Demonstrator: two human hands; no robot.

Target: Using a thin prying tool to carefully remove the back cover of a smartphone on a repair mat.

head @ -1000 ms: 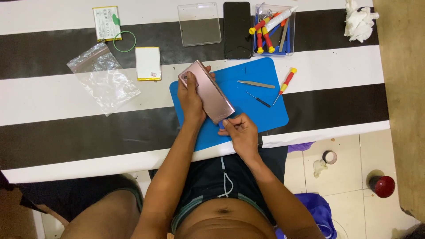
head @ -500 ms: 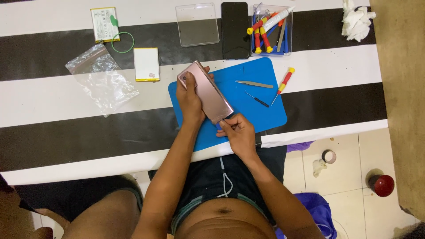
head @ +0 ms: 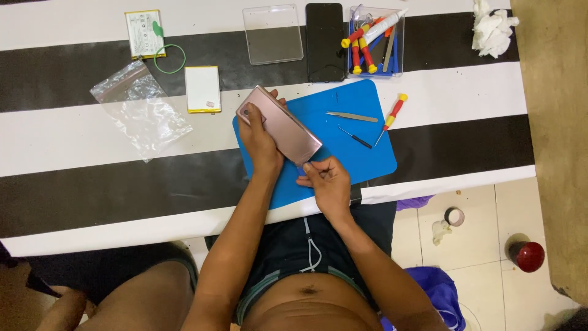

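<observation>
A pink smartphone (head: pixel 283 125) is held back-side up, tilted, over the blue work mat (head: pixel 361 147). My left hand (head: pixel 260 142) grips it from the left along its long edge. My right hand (head: pixel 327 179) pinches at the phone's lower right corner, fingers closed; what is between them is too small to tell. On the mat to the right lie metal tweezers (head: pixel 351 116), a thin dark tool (head: pixel 356 138) and a red-and-yellow screwdriver (head: pixel 392 117).
On the black-and-white striped table: a clear tray of screwdrivers (head: pixel 372 41), a black phone (head: pixel 325 41), a clear case (head: pixel 272 34), two flat batteries (head: pixel 203 89), a green ring (head: pixel 169 59), a plastic bag (head: pixel 139 110), crumpled tissue (head: pixel 492 29). Floor at right holds a red-capped bottle (head: pixel 527 255).
The phone and both hands stay almost in place; my right hand has shifted slightly at the phone's lower corner.
</observation>
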